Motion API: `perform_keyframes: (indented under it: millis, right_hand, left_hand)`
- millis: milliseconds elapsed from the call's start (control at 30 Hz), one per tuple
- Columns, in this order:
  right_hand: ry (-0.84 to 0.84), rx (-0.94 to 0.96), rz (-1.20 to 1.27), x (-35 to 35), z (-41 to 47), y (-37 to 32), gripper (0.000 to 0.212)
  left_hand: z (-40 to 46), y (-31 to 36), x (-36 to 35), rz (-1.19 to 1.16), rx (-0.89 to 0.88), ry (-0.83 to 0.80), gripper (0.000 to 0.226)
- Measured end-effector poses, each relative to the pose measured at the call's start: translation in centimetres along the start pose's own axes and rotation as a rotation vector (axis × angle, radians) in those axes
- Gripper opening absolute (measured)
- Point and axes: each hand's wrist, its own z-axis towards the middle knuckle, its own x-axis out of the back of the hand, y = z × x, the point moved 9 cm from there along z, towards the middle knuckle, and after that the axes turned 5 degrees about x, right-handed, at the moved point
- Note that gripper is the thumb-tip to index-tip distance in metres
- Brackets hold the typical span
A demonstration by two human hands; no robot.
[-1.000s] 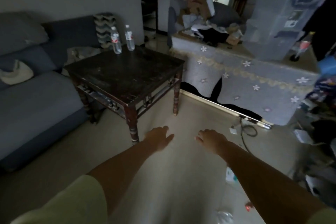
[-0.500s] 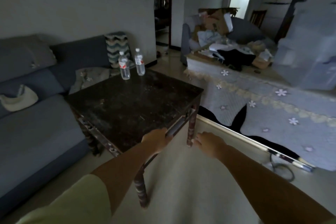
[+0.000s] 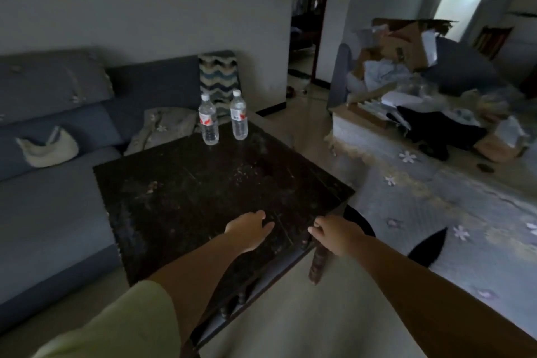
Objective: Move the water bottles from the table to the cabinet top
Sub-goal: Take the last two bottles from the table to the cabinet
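Water bottles, two of them, are seen standing upright at the far edge of a dark wooden table: the left bottle at about eleven o'clock and the right bottle at about twelve, set just beside each other but not touching. Both bare hands are held apart over the table's near side, well short of the bottles, the left hand at six o'clock with fingers relaxed and the right hand at five o'clock with fingers loosely curled, nothing being gripped by either. A blue sofa is placed at nine o'clock, and a cluttered cabinet top draped in a flowered cloth lies at three o'clock.
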Motion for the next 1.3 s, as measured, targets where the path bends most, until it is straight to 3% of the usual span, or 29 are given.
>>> perform_keyframes:
  millis: [200, 300, 467, 667, 1033, 1167, 1300]
  right_hand:
    - [-0.032, 0.153, -0.088, 5.2, 9.7, 3.1, 0.044]
    - [-0.101, 0.235, -0.09, 4.9, 13.7, 1.2, 0.046]
    - [-0.064, 0.345, -0.113, 5.4, 20.7, -2.9, 0.044]
    - [-0.001, 0.337, -0.049, 9.2, 29.2, -4.2, 0.047]
    - [-0.081, 0.271, -0.005, 10.7, 42.3, -4.7, 0.054]
    - [-0.055, 0.241, 0.098, 10.3, 47.9, -5.7, 0.062]
    - [0.178, 0.218, 0.496, 12.3, 54.1, -6.2, 0.076]
  left_hand:
    - [7.5, 0.7, 3.0, -0.134, 0.121, 0.034, 0.051]
    - [9.6, -1.3, 3.0, -0.154, 0.192, 0.02, 0.05]
    - [15.0, -6.3, 4.8, -0.218, 0.309, 0.054, 0.05]
    - [21.8, -10.2, 10.6, -0.235, 0.334, 0.155, 0.05]
    - [30.8, -14.8, 14.9, -0.337, 0.44, 0.21, 0.052]
    - [33.8, -17.4, 14.6, -0.494, 0.563, 0.218, 0.064]
    - [37.6, -20.7, 15.5, -0.828, 0.678, 0.396, 0.092]
